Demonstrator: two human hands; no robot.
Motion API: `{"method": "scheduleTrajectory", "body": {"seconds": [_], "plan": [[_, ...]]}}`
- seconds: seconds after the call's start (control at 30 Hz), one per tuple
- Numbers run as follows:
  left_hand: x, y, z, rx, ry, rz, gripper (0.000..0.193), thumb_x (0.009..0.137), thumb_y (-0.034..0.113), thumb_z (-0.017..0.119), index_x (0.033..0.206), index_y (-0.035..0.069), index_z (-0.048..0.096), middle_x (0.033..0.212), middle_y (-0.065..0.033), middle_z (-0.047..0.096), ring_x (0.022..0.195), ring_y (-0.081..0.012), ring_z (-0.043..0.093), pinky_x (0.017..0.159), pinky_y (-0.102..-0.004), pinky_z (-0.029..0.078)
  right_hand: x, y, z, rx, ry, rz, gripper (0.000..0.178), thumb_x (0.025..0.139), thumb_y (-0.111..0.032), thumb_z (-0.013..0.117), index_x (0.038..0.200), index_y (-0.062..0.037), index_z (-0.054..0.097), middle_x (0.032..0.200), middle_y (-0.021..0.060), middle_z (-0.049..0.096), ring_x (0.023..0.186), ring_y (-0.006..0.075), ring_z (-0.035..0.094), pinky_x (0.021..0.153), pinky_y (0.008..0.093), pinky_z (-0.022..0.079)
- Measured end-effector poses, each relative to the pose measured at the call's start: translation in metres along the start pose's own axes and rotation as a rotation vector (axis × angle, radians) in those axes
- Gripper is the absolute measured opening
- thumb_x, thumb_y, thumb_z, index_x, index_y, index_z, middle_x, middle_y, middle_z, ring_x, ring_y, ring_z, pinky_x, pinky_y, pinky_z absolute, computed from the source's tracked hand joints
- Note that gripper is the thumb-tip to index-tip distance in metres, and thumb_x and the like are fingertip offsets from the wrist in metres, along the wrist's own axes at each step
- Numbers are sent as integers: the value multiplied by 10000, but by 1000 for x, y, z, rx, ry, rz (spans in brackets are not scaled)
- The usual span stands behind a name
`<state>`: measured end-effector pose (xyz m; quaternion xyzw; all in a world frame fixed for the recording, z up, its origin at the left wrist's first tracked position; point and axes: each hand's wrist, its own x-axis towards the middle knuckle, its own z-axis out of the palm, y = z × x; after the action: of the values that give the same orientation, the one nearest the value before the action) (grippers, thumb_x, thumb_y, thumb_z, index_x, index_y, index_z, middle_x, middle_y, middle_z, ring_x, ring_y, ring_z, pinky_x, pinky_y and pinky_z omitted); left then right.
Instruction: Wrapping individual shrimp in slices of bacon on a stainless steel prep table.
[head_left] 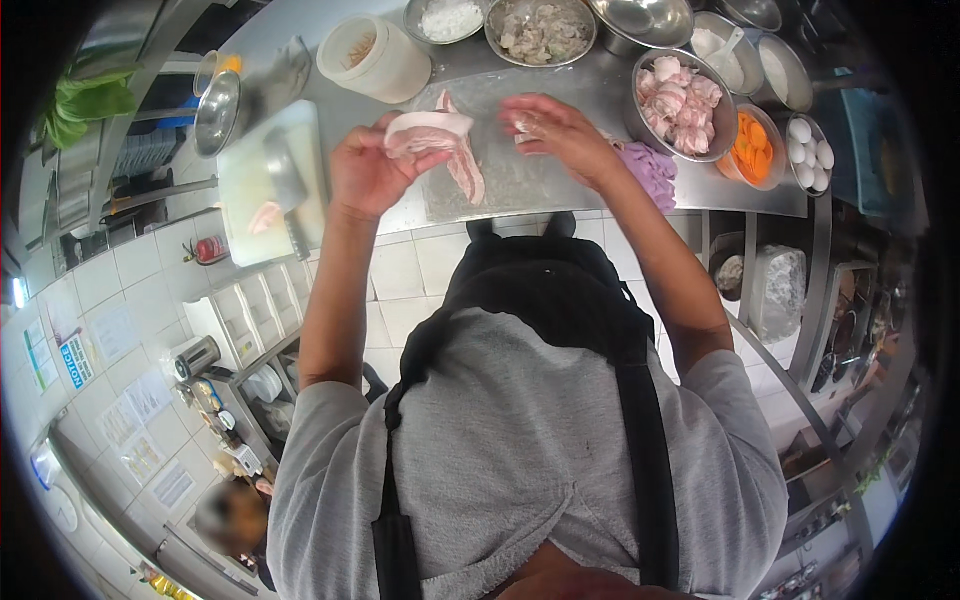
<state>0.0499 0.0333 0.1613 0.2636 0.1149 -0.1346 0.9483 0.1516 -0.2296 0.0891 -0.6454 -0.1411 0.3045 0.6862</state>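
My left hand (pixel 366 165) is closed on a thin strip of raw pork belly (pixel 468 172), pale with pink streaks. The strip is looped over at the fingers and one end hangs down above a clear plastic sheet (pixel 530 185) on the steel table. To its right, my right hand (pixel 562 138) is apart from the meat, its fingers stretched out and slightly spread. Some whitish wet residue shows at its fingertips. Beyond the hands stands a steel bowl of greyish raw filling (pixel 541 62). At the right, another steel bowl (pixel 640 125) holds several pink-white rolled pieces of meat.
A cutting board (pixel 240 165) with a cleaver (pixel 285 172) lies left. A white tub of thin sticks (pixel 385 78) and a bowl of white powder (pixel 447 20) stand behind. Sliced carrots (pixel 752 150), eggs (pixel 808 155) and a purple cloth (pixel 650 175) are right. A person (pixel 232 515) is lower left.
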Motion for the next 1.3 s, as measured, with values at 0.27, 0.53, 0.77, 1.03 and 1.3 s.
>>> {"method": "scheduleTrajectory", "body": {"seconds": [0.27, 0.53, 0.77, 1.03, 1.3], "plan": [[-16, 12, -25, 962, 235, -129, 170, 960, 135, 710, 1054, -3, 677, 980, -74, 726, 919, -158, 711, 866, -300, 559, 5, 21, 19, 185, -207, 262, 144, 992, -176, 704, 1073, -58, 715, 960, -13, 688, 835, 72, 630, 786, 253, 544], [-35, -13, -71, 1080, 355, -156, 185, 934, 148, 736, 1011, -17, 701, 868, -32, 704, 774, -103, 621, 742, -256, 498, -16, 73, 40, 115, -149, 313, 179, 945, -197, 731, 864, -53, 663, 797, -26, 601, 724, 77, 562, 669, 249, 491], [-77, -11, -92, 977, 496, 43, 150, 943, 184, 725, 984, 44, 689, 906, -1, 669, 839, -98, 607, 788, -260, 503, -19, 57, 83, 191, -186, 489, 203, 954, -138, 725, 1122, -75, 631, 989, -8, 628, 885, 89, 603, 747, 249, 530], [-178, 12, -89, 386, 680, 316, 120, 1023, 181, 612, 1041, 62, 603, 885, -4, 597, 843, -107, 637, 797, -310, 585, 38, 64, 163, -214, -488, 386, 273, 942, -95, 681, 1204, -34, 631, 989, 50, 694, 861, 141, 678, 770, 269, 551], [-286, 70, -99, 735, 1123, 708, 147, 1031, 217, 613, 1005, 72, 610, 936, -3, 652, 844, -96, 614, 751, -261, 509, 75, 20, 344, -879, -615, -219, 473, 904, -224, 733, 1329, -72, 591, 1161, 201, 702, 1081, 388, 680, 912, 453, 543]]}}
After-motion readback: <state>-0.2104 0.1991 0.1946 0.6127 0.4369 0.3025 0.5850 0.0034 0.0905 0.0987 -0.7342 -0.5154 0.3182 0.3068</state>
